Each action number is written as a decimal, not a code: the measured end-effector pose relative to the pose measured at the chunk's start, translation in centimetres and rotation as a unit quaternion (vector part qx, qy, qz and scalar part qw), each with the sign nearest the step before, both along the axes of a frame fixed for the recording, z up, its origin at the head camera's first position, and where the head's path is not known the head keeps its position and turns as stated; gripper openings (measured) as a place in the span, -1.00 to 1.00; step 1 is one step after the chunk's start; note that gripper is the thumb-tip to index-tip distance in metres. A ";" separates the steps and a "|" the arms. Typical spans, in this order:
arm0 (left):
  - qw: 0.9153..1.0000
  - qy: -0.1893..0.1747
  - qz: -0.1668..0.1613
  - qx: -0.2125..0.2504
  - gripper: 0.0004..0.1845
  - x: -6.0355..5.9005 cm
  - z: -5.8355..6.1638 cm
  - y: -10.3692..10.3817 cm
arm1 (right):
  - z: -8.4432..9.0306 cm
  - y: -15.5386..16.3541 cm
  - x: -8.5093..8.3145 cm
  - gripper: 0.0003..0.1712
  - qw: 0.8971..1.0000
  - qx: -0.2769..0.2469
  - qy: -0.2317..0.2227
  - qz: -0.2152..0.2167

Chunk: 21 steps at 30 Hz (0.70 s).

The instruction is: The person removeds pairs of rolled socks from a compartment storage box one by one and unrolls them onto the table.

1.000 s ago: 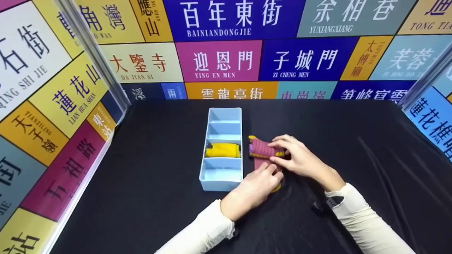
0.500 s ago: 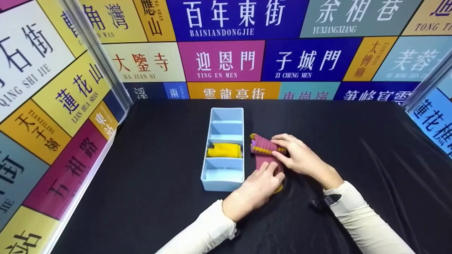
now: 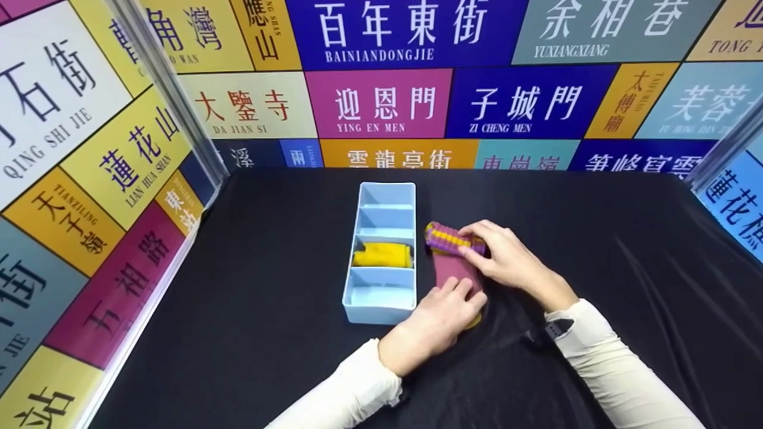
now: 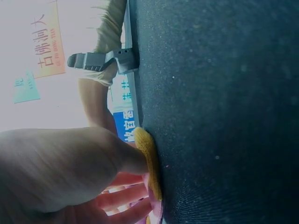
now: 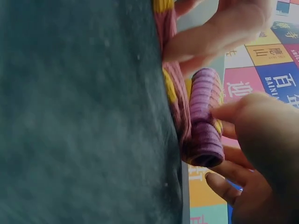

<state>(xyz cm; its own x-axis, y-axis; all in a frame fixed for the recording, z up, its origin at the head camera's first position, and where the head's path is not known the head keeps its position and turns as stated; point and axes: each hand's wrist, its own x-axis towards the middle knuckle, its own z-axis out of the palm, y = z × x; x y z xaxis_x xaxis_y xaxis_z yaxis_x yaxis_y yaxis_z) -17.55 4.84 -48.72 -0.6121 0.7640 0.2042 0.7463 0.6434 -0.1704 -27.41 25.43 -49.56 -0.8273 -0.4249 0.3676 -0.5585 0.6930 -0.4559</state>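
We were mid-roll: right hand (image 3: 506, 262) gripped the sock (image 3: 456, 262)'s rolled far end just right of the tray (image 3: 381, 310), left hand (image 3: 438, 319) pressed its near end flat, fingers straight; next needed further rolling nearward.

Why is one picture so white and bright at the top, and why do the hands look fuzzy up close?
Left wrist view: the background behind the left hand is washed out by strong light, and the hand is too near to be sharp. Right wrist view: the right hand is blurry, while the rolled sock looks a little clearer. Head view: evenly lit and sharp, with the walls bent by the wide lens.
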 end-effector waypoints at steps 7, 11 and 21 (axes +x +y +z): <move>1.000 0.016 0.008 0.006 -0.51 0.0 0.0 0.0 | 0.0 0.1 -0.7 -0.53 1.000 0.015 -0.017 0.005; 0.999 0.010 0.012 0.030 -0.57 -0.2 0.1 0.0 | -0.1 0.0 -1.0 -0.49 1.000 0.012 -0.007 0.005; 0.999 -0.006 0.016 0.034 -0.55 -0.1 0.3 -0.1 | 0.0 0.2 -1.8 -0.56 1.000 0.012 0.001 0.004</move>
<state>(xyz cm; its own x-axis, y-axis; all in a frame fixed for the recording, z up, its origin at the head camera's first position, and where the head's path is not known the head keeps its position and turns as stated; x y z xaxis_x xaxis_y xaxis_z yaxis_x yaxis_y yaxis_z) -17.67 4.75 -48.38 -0.6380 0.7289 0.2481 0.7274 0.6763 -0.1164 -29.17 25.62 -49.58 -0.8233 -0.4399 0.3587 -0.5646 0.6998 -0.4376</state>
